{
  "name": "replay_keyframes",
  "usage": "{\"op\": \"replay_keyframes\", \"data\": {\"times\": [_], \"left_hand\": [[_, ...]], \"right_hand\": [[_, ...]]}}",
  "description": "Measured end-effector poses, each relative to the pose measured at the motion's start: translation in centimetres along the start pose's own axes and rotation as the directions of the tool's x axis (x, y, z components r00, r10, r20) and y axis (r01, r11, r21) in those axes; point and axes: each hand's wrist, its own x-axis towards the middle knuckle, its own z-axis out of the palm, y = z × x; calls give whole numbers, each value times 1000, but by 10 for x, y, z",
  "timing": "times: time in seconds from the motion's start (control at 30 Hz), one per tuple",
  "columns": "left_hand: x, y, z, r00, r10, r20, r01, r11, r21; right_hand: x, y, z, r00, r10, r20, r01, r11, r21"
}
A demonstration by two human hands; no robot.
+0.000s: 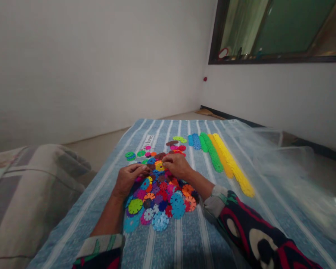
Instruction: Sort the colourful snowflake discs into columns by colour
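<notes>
A loose pile of colourful notched discs lies on the striped blue cloth. At the pile's upper left, my left hand has its thumb and fingers pinched together; whatever is between them is too small to make out. My right hand is at the pile's upper right, its fingertips closed at the edge of a yellow disc. The two hands are apart, with discs between them. A light green disc and a blue one lie at the near side.
Right of the pile lie overlapping rows of yellow, orange, green and blue discs. Clear plastic containers stand at the right edge. A covered padded object is at the left.
</notes>
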Motion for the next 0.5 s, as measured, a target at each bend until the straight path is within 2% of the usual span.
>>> {"op": "replay_keyframes", "data": {"times": [0.13,0.33,0.4,0.5], "left_hand": [[8,-11,-8,989,0,-148,0,1000,-3],[10,-13,-12,976,-29,-217,13,997,-72],[9,-11,-11,968,-43,-248,22,996,-90],[9,-10,-10,962,-56,-267,28,994,-109]], "right_hand": [[-31,28,-58,999,35,40,-31,996,-87],[-99,72,-149,972,190,134,-144,944,-297],[-123,80,-169,958,239,160,-172,922,-348],[-156,89,-187,923,332,195,-227,879,-420]]}}
